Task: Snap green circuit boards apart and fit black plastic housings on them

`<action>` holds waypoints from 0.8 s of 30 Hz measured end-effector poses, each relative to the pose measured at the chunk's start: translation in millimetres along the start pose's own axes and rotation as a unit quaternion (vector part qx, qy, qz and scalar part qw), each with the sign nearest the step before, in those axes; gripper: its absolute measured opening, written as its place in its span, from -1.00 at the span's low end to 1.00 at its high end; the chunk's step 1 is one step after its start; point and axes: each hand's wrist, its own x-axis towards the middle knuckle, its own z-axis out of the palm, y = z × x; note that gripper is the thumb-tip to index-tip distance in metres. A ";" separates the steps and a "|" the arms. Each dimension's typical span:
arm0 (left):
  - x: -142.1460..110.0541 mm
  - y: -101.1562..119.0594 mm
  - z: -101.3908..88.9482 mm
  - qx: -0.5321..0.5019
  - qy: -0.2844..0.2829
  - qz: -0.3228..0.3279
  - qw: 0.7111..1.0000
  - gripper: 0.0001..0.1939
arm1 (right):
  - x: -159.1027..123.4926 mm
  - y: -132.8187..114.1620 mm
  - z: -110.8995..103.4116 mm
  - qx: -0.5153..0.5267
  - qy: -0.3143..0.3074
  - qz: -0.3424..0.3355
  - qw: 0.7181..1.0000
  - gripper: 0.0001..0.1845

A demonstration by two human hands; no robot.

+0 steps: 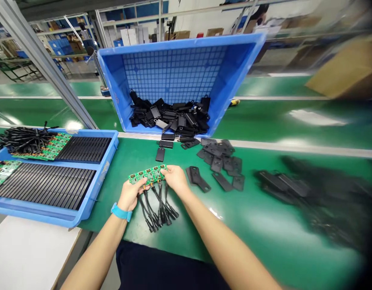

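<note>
The green circuit-board panel (149,174) spans the gap between the two hands, its long axis running left to right and rising slightly toward the right end. Neither hand is nearer, since both grip it: the left hand (129,195) has its fingers closed on the left part of the near edge, thumb over the top, and the right hand (176,179) pinches the right end. Black cables (158,207) trail from the near edge toward the body, between the forearms (whether the panel itself touches the counter (249,241), I cannot tell). Just beyond the panel's far edge lies a small black case (160,154); flat black covers (224,155) are scattered to the right of the right hand's fingers, well apart from the left.
</note>
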 end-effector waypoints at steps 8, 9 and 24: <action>1.0 2.4 -10.0 -0.030 -0.027 -0.021 0.999 -0.67 | 7.9 1.8 -16.4 -0.079 0.039 -0.052 0.995 -0.74; -0.7 4.3 -10.8 -0.034 -0.033 -0.020 0.999 -0.66 | 5.7 -0.5 -15.4 -0.070 0.033 -0.071 0.994 -0.69; -7.3 6.0 -22.4 -0.017 0.034 0.075 0.996 -0.65 | -12.4 -28.2 28.9 0.019 -0.016 -0.156 0.987 -0.70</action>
